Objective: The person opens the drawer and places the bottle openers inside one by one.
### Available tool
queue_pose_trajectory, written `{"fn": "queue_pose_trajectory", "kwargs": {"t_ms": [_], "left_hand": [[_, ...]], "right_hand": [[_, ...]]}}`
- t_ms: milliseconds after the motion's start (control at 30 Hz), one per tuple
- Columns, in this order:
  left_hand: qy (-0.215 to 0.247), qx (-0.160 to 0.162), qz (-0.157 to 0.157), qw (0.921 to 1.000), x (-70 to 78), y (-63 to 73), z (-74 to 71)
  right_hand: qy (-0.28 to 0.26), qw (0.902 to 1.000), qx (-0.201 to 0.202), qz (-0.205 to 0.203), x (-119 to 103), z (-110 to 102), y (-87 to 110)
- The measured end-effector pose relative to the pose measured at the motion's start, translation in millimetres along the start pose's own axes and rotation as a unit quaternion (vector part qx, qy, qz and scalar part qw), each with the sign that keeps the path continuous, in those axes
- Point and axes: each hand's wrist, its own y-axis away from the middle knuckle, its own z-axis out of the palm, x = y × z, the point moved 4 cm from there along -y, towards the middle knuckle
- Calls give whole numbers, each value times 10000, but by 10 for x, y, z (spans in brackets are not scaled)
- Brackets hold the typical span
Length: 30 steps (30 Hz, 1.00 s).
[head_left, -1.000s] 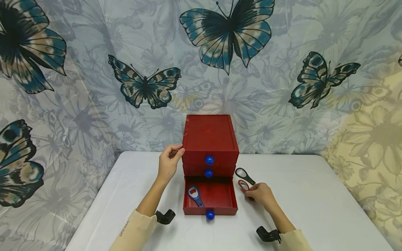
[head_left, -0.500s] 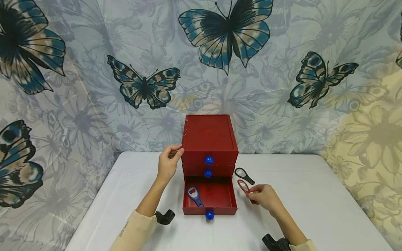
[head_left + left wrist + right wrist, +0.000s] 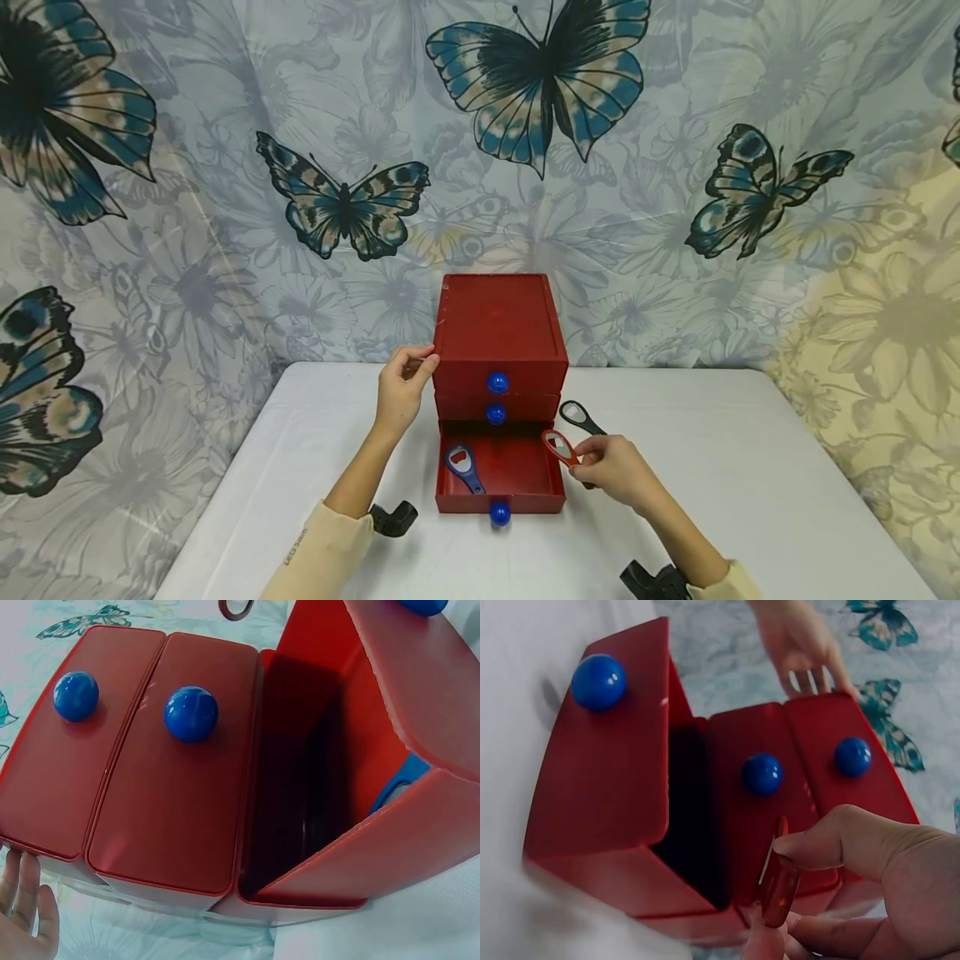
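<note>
My right hand [image 3: 613,472] pinches a red bottle opener [image 3: 560,447] by its handle, thumb against fingers. The opener's oval head, with a metal insert, overlaps the right wall of the open bottom drawer [image 3: 501,503] in the head view. Edge-on, the red opener [image 3: 781,889] shows in the right wrist view. Inside the drawer, at the left, lies a blue bottle opener [image 3: 465,469]. My left hand [image 3: 401,396] rests its fingertips on the left side of the red drawer cabinet [image 3: 498,321]; its fingers look fairly straight in the left wrist view.
A black bottle opener [image 3: 581,417] lies on the white table [image 3: 750,467], right of the cabinet. Both upper drawers are closed, with blue round knobs [image 3: 497,382]. A butterfly-patterned cloth [image 3: 630,275] hangs behind the table.
My right hand has lifted the red bottle opener from the table and moved it left, to the drawer's right edge. The left hand has stayed at the cabinet.
</note>
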Motion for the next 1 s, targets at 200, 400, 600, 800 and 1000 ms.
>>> {"fn": "queue_pose_trajectory", "kwargs": {"t_ms": [200,400,600,800,1000], "left_hand": [[0,20,6,10000,-19,10,1],[41,-14,-24,10000,-34,12,3],[44,-39,-38,10000,-36,5,8],[173,42,-24,9998,-288,-40,27],[93,-35,82,9999,-65,-3,15]], "right_hand": [[183,9995,-76,-252,-93,88,-35],[315,9989,-22,-349,-135,135,-65],[405,9984,59,-395,-174,169,-91],[501,9978,140,-404,-206,222,-128],[558,9976,61,-395,-210,285,-156]]}}
